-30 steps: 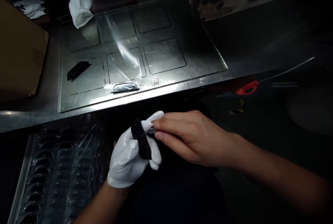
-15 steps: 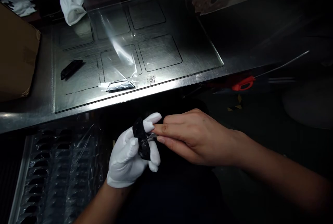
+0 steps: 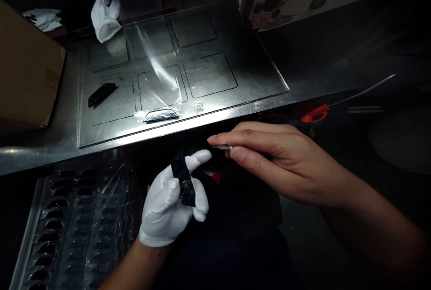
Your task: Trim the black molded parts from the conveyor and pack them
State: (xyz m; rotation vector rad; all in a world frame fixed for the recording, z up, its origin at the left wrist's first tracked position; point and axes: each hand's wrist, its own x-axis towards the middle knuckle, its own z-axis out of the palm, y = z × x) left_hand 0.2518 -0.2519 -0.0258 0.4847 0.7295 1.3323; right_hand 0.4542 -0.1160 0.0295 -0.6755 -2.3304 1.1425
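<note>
Rows of dark pieces [image 3: 54, 225] sat in a plastic tray [image 3: 26, 236] at lower left, below the edge of the worktop [image 3: 69, 108]. A cardboard box [image 3: 30, 70] stood on the worktop, its contents out of sight. The left hand [image 3: 164, 211], in a white glove, had its fingers clamped on a black part [image 3: 184, 182] in front of the worktop. The bare right hand [image 3: 286, 160] had thumb and forefinger pinched on a thin strip [image 3: 221, 147], near the part but not touching it.

Between the left hand [image 3: 164, 211] and right hand [image 3: 292, 160] lies a gap; the bench [image 3: 67, 121] blocks the far side, the tray [image 3: 81, 222] the left.
</note>
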